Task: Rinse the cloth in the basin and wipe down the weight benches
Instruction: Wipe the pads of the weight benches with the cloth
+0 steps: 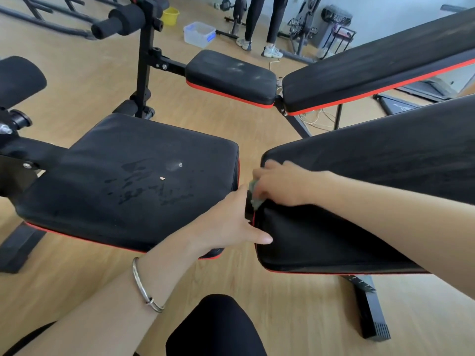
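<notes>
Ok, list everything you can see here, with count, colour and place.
near padded weight bench: one, black with red trim, centre foreground, wet streaks on seat
far padded weight bench: one, black with red trim, behind it
small crumpled cloth: one, grey-green, between near seat and backrest
round plastic bucket: one, yellow, floor, top left of centre
clear plastic box: one, see-through with blue labels, floor beside bucket
standing person's legs: two, black, white shoes, top centre
metal bangle: one, silver, left wrist
left hand: one, fingers straight, at backrest's lower corner
right hand: one, grips the cloth
</notes>
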